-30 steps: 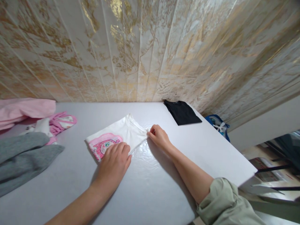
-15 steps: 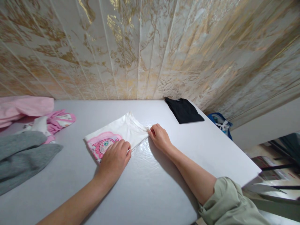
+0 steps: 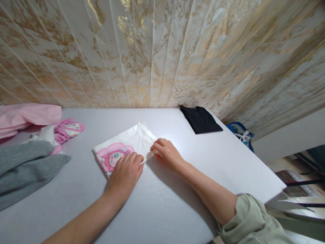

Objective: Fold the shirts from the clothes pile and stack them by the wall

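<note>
A folded white T-shirt (image 3: 135,138) with a pink cartoon print lies at an angle on the white table (image 3: 162,210), its neckline toward the far right. My left hand (image 3: 127,171) is closed on the shirt's near edge, its fingers curled over the cloth beside the print. Further along that same edge, my right hand (image 3: 165,152) has its fingers bent round the cloth near the collar. The fingertips of both hands are partly hidden. Part of the print is covered by my left hand.
A folded black T-shirt (image 3: 200,120) lies at the table's far right edge. Grey cloth (image 3: 27,169), a pink garment (image 3: 33,113) and a pink-and-white one (image 3: 67,130) are heaped at the left. Beyond the right edge is a blue bag (image 3: 240,134). A gold-patterned curtain (image 3: 142,57) hangs behind.
My right hand has slid left along the shirt's near edge, from the collar corner toward my left hand. My left hand stays in place on the shirt.
</note>
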{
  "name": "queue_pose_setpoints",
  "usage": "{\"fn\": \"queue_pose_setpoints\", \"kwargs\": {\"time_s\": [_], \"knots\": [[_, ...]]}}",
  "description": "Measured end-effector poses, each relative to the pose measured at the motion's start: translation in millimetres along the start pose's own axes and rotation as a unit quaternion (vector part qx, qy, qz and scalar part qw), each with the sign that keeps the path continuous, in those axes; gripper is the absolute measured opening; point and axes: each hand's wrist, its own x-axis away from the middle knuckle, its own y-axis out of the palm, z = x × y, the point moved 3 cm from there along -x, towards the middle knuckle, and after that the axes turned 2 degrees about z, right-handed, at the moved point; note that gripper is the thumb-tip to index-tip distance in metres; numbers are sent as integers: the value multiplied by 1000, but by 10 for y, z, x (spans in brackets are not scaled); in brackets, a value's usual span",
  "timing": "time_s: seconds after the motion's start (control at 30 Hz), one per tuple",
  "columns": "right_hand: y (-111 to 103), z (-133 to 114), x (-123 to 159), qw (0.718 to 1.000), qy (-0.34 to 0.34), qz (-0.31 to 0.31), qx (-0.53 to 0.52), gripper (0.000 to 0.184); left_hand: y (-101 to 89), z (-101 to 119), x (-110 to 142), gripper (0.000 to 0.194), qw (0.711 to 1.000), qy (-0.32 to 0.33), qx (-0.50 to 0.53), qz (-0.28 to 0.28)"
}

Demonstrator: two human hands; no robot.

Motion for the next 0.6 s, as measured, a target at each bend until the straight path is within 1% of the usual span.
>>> {"fn": "queue_pose_setpoints", "kwargs": {"time_s": [0.03,0.1,0.17,0.27,0.33,0.43,0.5,0.53,0.6], "knots": [[22,-15,-3,1000,-10,-12,-6,24,-3,-2,-4,9,1000,0,-4,1],[59,-7,-14,1000,-8,-22,-10,21,-15,-5,-3,10,1000,0,-10,2],[77,24,-26,1000,0,-26,-7,14,-29,-6,9,10,1000,0,-14,1],[67,59,-34,999,-9,-32,-18,7,-28,-6,36,6,1000,-2,-10,-5],[45,74,-29,999,-7,-30,-38,8,-8,-6,46,5,1000,1,11,-6],[10,86,-17,998,-1,-27,-63,19,31,-14,37,13,999,12,47,-5],[-1,82,-17,997,-8,-34,-70,24,45,-27,19,15,998,13,62,-8],[-2,79,-19,997,-12,-39,-72,22,45,-34,10,14,998,11,65,-9],[4,81,-26,996,-11,-45,-72,13,33,-42,-4,11,998,8,66,-13]]}}
